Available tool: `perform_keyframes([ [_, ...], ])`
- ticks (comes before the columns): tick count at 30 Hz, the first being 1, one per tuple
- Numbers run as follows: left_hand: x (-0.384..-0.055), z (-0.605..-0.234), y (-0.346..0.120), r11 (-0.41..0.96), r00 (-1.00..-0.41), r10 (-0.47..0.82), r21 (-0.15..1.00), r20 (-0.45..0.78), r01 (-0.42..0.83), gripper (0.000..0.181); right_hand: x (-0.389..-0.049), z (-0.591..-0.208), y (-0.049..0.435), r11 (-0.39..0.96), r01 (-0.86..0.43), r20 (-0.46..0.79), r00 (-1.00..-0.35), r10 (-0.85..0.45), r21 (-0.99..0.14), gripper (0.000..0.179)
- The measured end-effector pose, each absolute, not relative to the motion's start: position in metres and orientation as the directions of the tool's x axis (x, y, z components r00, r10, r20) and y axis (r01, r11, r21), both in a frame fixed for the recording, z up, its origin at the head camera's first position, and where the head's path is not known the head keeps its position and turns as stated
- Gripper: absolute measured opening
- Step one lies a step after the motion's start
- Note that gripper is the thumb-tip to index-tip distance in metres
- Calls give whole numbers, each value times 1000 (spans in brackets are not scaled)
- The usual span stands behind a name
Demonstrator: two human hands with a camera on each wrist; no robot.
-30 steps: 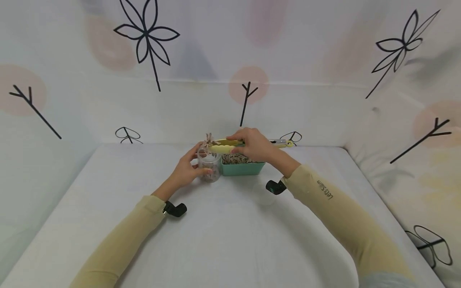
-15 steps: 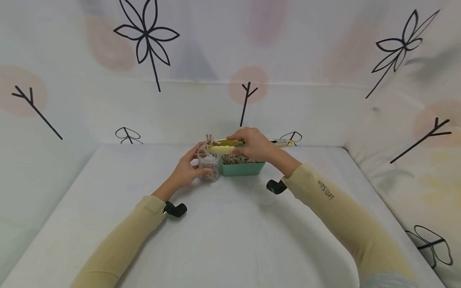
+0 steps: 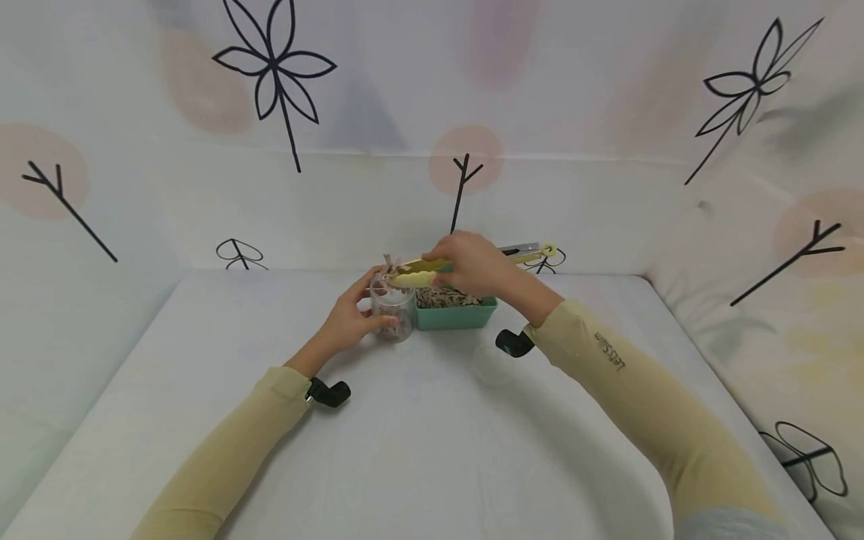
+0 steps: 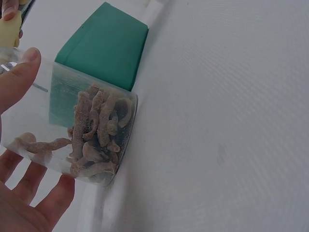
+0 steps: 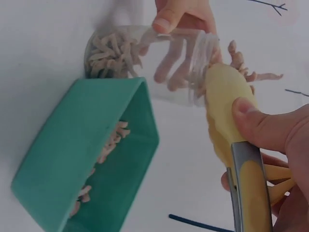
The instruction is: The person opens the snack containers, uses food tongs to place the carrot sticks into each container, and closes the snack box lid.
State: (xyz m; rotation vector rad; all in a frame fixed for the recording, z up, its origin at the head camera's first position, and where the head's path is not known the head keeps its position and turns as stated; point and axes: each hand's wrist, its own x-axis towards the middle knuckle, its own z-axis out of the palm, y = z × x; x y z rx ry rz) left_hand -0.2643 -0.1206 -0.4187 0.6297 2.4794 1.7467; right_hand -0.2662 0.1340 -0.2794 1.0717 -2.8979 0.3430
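My left hand (image 3: 346, 324) grips a clear jar (image 3: 394, 309) near the middle of the table, thumb on one side and fingers on the other. Brown, twisted dried pieces (image 4: 99, 125) are heaped in its bottom; one more piece (image 4: 43, 145) is apart from the heap, higher inside. With thumb and fingers, my right hand (image 3: 475, 266) squeezes yellow-tipped tongs (image 5: 227, 96) whose head is right at the jar's mouth. Several dried pieces (image 5: 239, 63) stick out past the tongs' tips over the rim.
Directly right of the jar stands a teal rectangular box (image 3: 455, 318), holding many similar brown pieces (image 3: 445, 298). A faint, clear round disc (image 3: 495, 365) lies on the white tablecloth (image 3: 432, 450) in front of it. Patterned fabric (image 3: 378, 202) hangs behind and at both sides.
My right hand has risen slightly, and the tongs' rear end has tipped upward, while their head stays at the jar's mouth. The left hand and jar have not moved.
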Motion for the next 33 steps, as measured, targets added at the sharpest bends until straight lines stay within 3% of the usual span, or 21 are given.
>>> perform_keyframes([
  [11, -262, -417, -118, 279, -917, 350, 913, 193, 298, 101, -261, -260, 116, 788, -614, 10, -789, -614, -41, 44],
  [25, -261, -415, -118, 271, -914, 350, 912, 205, 308, 94, -263, -250, 89, 726, -672, -5, -734, -679, 148, 25],
  [33, -264, -420, -119, 301, -921, 340, 906, 188, 296, 96, -260, -248, 75, 714, -664, -59, -740, -670, 223, 18],
])
